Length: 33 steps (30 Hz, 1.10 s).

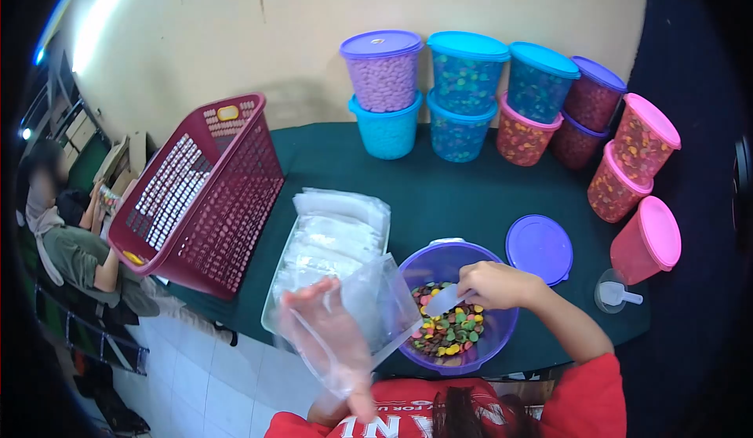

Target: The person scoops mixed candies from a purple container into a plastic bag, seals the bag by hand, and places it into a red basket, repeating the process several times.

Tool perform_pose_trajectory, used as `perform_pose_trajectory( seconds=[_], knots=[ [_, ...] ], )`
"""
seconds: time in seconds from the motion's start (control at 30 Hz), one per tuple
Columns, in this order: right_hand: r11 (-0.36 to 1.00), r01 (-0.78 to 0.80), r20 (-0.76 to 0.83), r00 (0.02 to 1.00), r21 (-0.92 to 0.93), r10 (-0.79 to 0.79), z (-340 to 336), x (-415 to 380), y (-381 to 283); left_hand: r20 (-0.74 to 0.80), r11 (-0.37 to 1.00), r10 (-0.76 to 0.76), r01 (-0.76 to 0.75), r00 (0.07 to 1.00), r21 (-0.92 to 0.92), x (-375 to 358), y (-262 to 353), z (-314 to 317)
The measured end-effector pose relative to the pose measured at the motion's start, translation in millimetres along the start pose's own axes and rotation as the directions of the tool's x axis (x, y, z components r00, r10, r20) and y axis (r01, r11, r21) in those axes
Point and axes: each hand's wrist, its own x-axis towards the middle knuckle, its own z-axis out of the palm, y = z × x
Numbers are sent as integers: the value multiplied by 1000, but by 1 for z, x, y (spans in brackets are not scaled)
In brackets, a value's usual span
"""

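Observation:
My right hand [490,284] is closed around the handle of a small white scoop [445,301]. The scoop's blade reaches into a round purple tub [502,336], over loose green, yellow, pink and brown candies [455,330]. To the left of the tub, my left hand [333,332] holds a clear plastic bag [396,305], somewhat blurred, with its thumb toward me. The bag spreads toward the tub's rim and looks empty. Just beyond that hand, a pale tray [276,297] carries a stack of clear plastic bags [329,234].
A maroon laundry basket [235,203] stands at the left. Stacked lidded tubs [463,73] line the back and right. A purple lid [540,248], a pink-lidded tub [639,242] and a clear cup [608,290] with a white scoop are at right. Another person [78,258] sits far left.

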Motion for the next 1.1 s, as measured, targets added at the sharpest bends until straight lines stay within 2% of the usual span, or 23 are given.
perform_pose_trajectory(
  seconds=[0.03,0.07,0.13,0.2,0.23,0.27,0.3,0.33,0.4,0.47,0.57,0.6,0.67,0.73,0.77,0.8,0.87,0.93,0.97,1.0,1.03,1.07,1.1],
  knots=[
    [994,0,-127,992,113,14,-12,-16,-6,224,988,155,-152,962,-31,-3,-18,1],
    [975,21,-243,969,222,34,-23,-31,-13,421,952,302,-293,855,-88,-6,-31,2],
    [920,-37,-487,840,390,240,-32,-60,-27,670,912,103,-339,735,232,-12,-39,3],
    [813,-25,-593,672,581,444,-32,-83,-33,653,933,-132,-129,746,337,-20,-50,6],
    [814,-23,-590,677,581,440,-32,-91,-38,653,916,-202,-97,730,391,-24,-54,7],
    [746,116,-673,537,656,509,-31,-98,-41,653,915,-200,-98,730,390,-23,-56,9],
    [669,265,-713,379,694,590,-31,-106,-45,707,856,-218,-216,673,469,-21,-57,11],
    [668,263,-713,370,696,596,-32,-112,-49,755,782,-244,-336,609,524,-21,-59,14],
    [658,325,-731,378,680,568,-34,-118,-58,743,809,-276,-269,610,522,-26,-64,19],
    [629,330,-708,407,704,577,-36,-114,-61,760,766,-230,-368,608,526,-28,-64,25],
    [563,176,-558,539,807,631,-31,-99,-62,807,754,-202,-437,555,490,-31,-59,35],
    [590,100,-517,613,801,597,-25,-95,-59,834,756,-182,-469,520,457,-34,-60,37],
    [588,173,-558,601,790,572,-10,-82,-58,818,763,-222,-427,531,484,-40,-62,38],
    [656,75,-535,651,751,538,3,-82,-58,849,711,-201,-524,488,470,-42,-62,41],
    [731,62,-572,668,680,476,5,-77,-62,857,775,-166,-473,488,420,-49,-59,46],
    [766,57,-565,711,641,419,7,-73,-63,888,797,-157,-476,433,373,-56,-57,49],
    [689,73,-529,700,721,480,17,-75,-59,912,775,-181,-518,368,362,-57,-57,49],
    [587,163,-527,667,793,526,27,-79,-52,898,756,-222,-515,380,405,-39,-33,58],
    [610,204,-580,631,765,516,31,-83,-45,886,735,-256,-517,388,439,-31,-23,57],
    [551,301,-606,592,778,532,31,-88,-43,884,735,-258,-516,389,441,-30,-19,46],
    [501,416,-650,528,759,546,32,-92,-40,765,704,-108,-494,635,510,-29,-17,33],
    [451,525,-686,459,722,564,35,-94,-38,574,685,60,-451,817,571,-29,-18,27],
    [457,615,-747,367,642,555,40,-93,-38,574,687,61,-452,817,569,-30,-23,27]
  ],
)
